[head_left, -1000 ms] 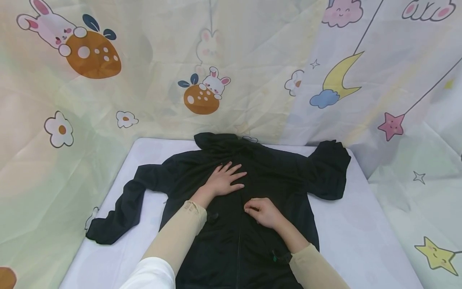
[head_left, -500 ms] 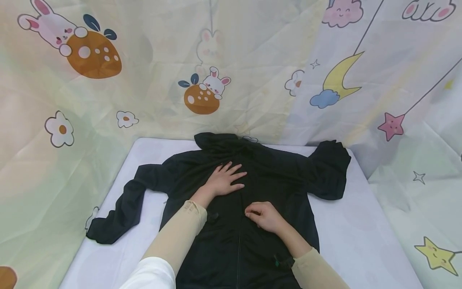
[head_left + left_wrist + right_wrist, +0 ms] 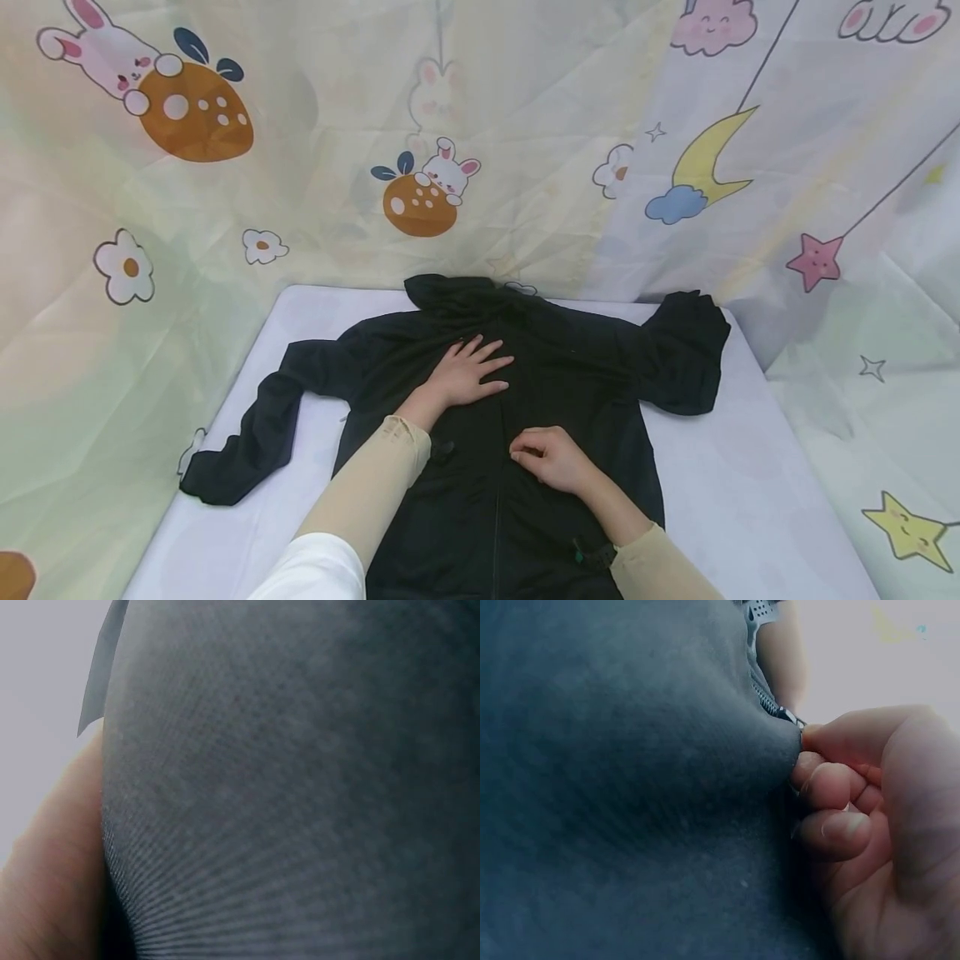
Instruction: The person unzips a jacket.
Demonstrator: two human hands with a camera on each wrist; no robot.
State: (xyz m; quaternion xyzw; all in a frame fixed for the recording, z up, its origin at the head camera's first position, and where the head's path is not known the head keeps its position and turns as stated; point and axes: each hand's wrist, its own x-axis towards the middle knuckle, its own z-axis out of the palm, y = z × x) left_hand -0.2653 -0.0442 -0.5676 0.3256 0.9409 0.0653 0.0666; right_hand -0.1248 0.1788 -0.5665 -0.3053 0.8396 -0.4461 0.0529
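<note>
Black jacket [image 3: 600, 383]: right hand [image 3: 557, 458] pinches zipper pull [image 3: 792, 718], now slightly lower, likely unzipping. Left hand [image 3: 465, 375], fingers spread, rests above pull.

In the head view, the jacket [image 3: 435, 533] lies on the table [image 3: 750, 492], from the frame's middle down to its bottom edge, 1 sleeve [image 3: 266, 425] at left, 1 at right. The left hand [image 3: 467, 375] rests on the jacket near frame centre; the right hand [image 3: 553, 457] is below and right of it, at the zipper [image 3: 765, 699]. Behind the table, across the top, hangs a cloth [image 3: 525, 92].
</note>
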